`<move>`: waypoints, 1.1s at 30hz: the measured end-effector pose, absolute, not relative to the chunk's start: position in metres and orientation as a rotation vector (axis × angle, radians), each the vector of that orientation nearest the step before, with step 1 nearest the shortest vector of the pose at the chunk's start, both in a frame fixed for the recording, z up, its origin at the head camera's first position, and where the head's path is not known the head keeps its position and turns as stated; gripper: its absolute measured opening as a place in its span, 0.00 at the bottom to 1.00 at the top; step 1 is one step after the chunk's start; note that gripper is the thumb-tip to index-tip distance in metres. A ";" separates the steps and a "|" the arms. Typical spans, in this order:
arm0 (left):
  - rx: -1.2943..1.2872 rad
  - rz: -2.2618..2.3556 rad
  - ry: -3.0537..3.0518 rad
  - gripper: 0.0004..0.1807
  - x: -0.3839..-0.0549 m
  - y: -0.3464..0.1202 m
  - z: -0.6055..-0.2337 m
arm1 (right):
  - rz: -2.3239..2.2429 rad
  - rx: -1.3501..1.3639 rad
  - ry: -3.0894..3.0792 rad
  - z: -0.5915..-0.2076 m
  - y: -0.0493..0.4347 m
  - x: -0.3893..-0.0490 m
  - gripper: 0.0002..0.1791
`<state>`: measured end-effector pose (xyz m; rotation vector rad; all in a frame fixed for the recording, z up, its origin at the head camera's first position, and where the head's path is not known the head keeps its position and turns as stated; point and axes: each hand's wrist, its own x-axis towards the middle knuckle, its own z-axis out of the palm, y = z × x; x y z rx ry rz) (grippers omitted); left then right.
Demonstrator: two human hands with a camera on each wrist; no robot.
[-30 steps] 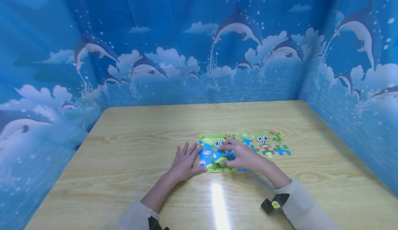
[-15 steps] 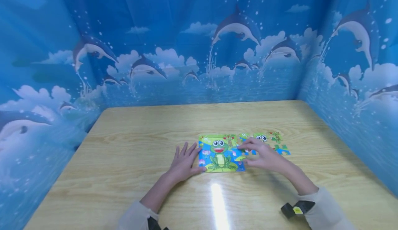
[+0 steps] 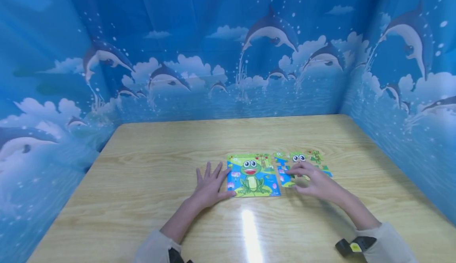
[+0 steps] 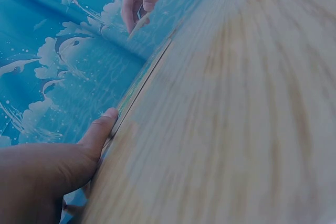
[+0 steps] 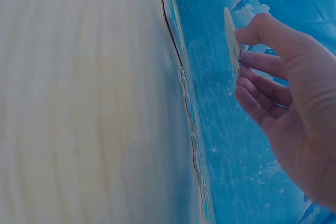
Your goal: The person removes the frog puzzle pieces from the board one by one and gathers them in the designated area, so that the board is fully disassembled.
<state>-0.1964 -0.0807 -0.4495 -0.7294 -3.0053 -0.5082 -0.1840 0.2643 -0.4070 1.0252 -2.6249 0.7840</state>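
Note:
A frog picture board (image 3: 252,178) lies flat on the table. My left hand (image 3: 210,186) rests at its left edge with the fingers spread. In the left wrist view the thumb of the left hand (image 4: 79,156) touches the board's edge. My right hand (image 3: 318,182) pinches a thin puzzle piece (image 5: 232,43) between thumb and fingers. That piece is blue with pink flowers on its face, held above the table beside the loose frog puzzle pieces (image 3: 298,157). The right hand covers part of those pieces.
More loose pieces (image 3: 315,156) lie at the right of the board. The wooden table (image 3: 160,148) stretches around both. A blue dolphin-print curtain (image 3: 213,49) hangs behind the table and along its sides.
My right hand has moved right, from over the frog board to the loose pieces, carrying the puzzle piece and uncovering the frog picture. The left hand has stayed at the board's edge.

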 end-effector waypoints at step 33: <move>-0.719 -0.531 -3.027 0.44 -0.197 -0.081 -0.449 | 0.777 0.968 -2.713 -0.439 0.280 -0.179 0.24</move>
